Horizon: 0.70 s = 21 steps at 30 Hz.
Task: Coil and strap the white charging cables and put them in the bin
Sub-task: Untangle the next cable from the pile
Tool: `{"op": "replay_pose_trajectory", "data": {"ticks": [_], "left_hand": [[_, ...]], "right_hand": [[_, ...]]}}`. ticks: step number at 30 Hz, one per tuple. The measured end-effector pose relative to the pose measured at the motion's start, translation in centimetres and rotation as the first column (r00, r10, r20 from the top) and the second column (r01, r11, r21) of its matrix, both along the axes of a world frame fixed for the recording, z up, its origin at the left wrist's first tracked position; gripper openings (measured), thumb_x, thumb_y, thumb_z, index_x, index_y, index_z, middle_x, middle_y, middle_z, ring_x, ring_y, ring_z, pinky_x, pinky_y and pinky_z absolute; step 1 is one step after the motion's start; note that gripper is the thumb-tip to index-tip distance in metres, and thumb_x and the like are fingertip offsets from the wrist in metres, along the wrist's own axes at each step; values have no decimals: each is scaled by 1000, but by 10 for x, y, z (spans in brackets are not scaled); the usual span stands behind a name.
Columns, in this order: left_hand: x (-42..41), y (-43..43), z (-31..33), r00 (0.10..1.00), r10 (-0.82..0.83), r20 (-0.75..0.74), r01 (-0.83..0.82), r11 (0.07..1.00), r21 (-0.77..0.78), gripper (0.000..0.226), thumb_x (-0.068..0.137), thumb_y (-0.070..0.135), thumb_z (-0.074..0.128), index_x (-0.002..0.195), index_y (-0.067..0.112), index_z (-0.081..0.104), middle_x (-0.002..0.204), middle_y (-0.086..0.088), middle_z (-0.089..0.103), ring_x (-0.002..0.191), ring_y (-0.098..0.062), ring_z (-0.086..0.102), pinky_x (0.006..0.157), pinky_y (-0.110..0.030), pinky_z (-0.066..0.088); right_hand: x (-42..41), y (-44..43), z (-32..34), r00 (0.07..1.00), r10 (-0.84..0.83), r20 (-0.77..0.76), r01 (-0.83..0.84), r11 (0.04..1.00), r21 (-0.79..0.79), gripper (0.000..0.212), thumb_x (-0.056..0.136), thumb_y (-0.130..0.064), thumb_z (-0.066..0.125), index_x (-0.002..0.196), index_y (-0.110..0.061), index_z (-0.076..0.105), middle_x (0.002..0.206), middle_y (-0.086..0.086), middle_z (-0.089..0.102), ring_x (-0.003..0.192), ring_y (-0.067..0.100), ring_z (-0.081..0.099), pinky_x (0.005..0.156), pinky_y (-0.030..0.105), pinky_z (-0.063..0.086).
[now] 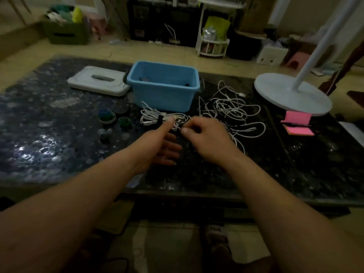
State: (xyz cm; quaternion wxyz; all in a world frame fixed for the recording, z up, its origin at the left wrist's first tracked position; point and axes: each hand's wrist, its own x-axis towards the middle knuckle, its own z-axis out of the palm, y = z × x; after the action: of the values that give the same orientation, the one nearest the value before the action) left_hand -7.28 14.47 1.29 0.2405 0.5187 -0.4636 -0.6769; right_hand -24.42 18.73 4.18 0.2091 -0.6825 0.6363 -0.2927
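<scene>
A blue plastic bin [164, 95] stands on the dark table. Just in front of it lies a coiled white cable [151, 116] with a black strap around it. To the right a tangle of loose white cables [228, 109] spreads over the table. My left hand [163, 146] is held open, palm turned inward, its thumb reaching to the coiled cable's right end. My right hand [204, 136] has curled fingers and pinches something small and dark near that coil; I cannot make out exactly what it is.
A white bin lid [98, 81] lies left of the bin. Small rolls of strap or tape [107, 117] sit left of the coil. A white lamp base [291, 95] and pink sticky notes [297, 125] occupy the right side.
</scene>
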Motion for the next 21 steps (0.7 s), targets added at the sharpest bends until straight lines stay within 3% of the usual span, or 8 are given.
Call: {"op": "replay_pose_trajectory", "data": {"ticks": [2,3,5,8,10,12,16,21], "left_hand": [[-3,-8,-6,994,0,-108,-1,1000,-3,49,101,51,61,111,4,71,101,-21,75,83,-29,73,73,-40,63],[-3,-13,-6,993,9,-114,-14,999,-46,34,105,36,61,108,4,71,94,-21,73,76,-27,71,69,-38,62],[1,-24,-4,1000,25,-17,-28,989,-149,19,106,17,56,105,4,70,77,-13,71,63,-23,67,61,-34,59],[17,-37,-3,989,51,137,-16,970,-242,21,106,12,55,95,3,70,57,-7,64,50,-22,60,62,-35,52],[23,-39,-4,985,55,164,-10,965,-264,25,106,15,56,91,2,70,55,-7,61,49,-22,58,64,-37,51],[25,-37,-4,989,46,143,-7,966,-260,27,107,20,57,90,2,69,59,-8,60,53,-23,59,67,-38,52],[25,-33,-5,995,60,75,-40,970,-241,27,107,21,57,87,5,66,57,-6,61,54,-24,59,64,-35,51],[20,-27,-5,993,33,109,-7,974,-229,24,106,20,58,89,5,67,58,-7,63,52,-22,62,67,-36,53]], "right_hand": [[11,8,-8,978,209,-10,-207,972,113,24,100,-20,68,121,-28,77,113,-12,77,101,0,69,89,16,51],[10,9,-11,974,225,20,-226,964,138,28,101,-17,67,125,-28,75,118,-11,77,105,0,69,91,13,49],[-7,0,-6,986,6,167,-28,991,129,27,103,-12,61,120,-28,75,109,-7,79,95,4,73,82,20,55],[-53,-8,8,873,-384,301,356,923,145,26,106,-7,50,106,-21,71,95,4,78,76,13,74,63,28,58],[-70,-7,4,874,-426,233,396,903,165,26,105,-6,49,100,-19,71,92,7,77,71,14,72,56,25,56],[-67,-5,-7,930,-360,73,340,919,199,20,104,-11,54,100,-19,72,87,3,77,69,13,74,55,24,56],[-46,-11,-25,930,-241,-277,275,957,90,12,102,-29,62,100,-25,73,86,-8,71,80,14,69,72,30,51],[-31,-29,-47,887,-292,-359,340,937,77,28,102,-39,55,109,-23,77,107,0,77,101,26,69,87,41,56]]}}
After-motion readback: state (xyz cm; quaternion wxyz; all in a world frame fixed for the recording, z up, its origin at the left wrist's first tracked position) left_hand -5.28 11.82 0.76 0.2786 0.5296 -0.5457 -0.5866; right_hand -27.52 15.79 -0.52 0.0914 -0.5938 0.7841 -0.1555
